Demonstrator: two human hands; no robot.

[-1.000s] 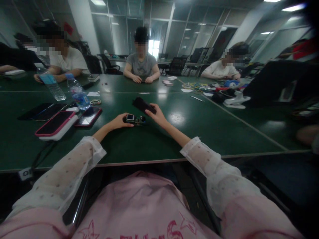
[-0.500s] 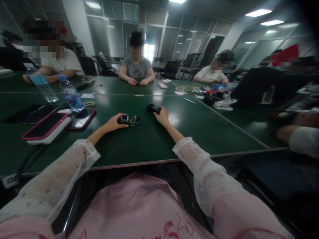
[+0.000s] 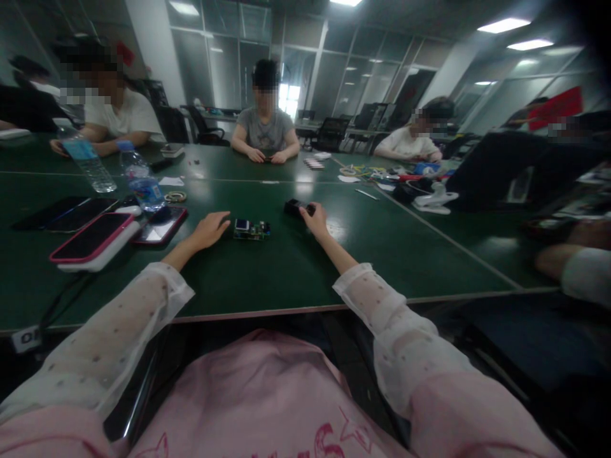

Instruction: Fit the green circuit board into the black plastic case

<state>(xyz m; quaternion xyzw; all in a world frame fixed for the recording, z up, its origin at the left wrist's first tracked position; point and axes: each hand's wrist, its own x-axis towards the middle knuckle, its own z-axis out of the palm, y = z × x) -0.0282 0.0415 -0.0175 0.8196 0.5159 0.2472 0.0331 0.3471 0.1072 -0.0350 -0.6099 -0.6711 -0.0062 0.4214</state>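
L hand (image 3: 210, 230) has fingers apart beside PCB (image 3: 252, 230), in from worktop (image 3: 267, 280) near edge, R hand (image 3: 316, 221) clamped on black case (image 3: 293, 206), so imo touch PCB edges only.

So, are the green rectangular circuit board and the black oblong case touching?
Apart: the head view shows tabletop between the circuit board and black case.

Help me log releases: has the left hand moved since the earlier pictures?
Yes: judged against the phone nearest it, the left hand has moved left, off the circuit board.
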